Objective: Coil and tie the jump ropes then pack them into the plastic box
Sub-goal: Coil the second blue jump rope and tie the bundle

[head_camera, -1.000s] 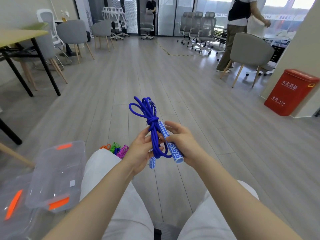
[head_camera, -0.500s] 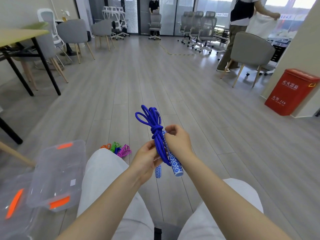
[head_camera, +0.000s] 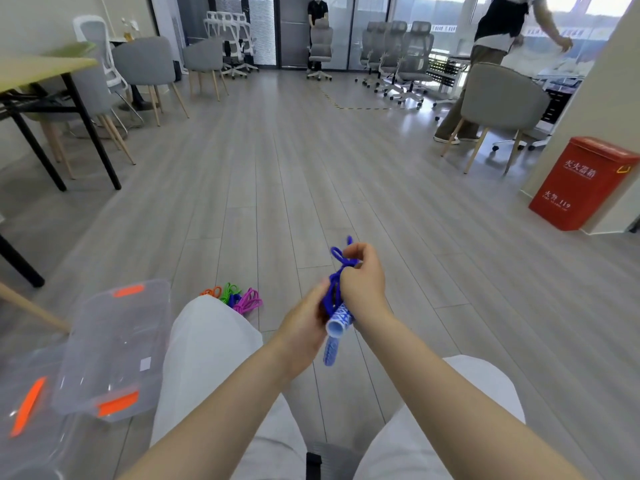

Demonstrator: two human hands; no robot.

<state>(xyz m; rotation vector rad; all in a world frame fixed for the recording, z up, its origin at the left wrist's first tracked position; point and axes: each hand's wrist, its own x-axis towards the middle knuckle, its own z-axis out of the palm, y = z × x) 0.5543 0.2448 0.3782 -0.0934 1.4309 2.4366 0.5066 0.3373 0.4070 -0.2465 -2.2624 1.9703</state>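
Grey wood-look plank floor [head_camera: 284, 188] runs all the way back to a glass wall [head_camera: 277, 29]; a row of grey office chairs [head_camera: 398, 53] is parked in front of that glass, white ones [head_camera: 228, 39] further left of them; one more grey chair [head_camera: 320, 50] stands alone at the glass with a person behind it. Left of the floor there's a table [head_camera: 45, 69] with black legs, grey padded chairs [head_camera: 145, 67] just behind it; on the right a red bin [head_camera: 585, 183] sits against a pale wall [head_camera: 602, 109], a grey chair [head_camera: 502, 95] near it; bright daylight comes through windows [head_camera: 606, 5] above that chair.
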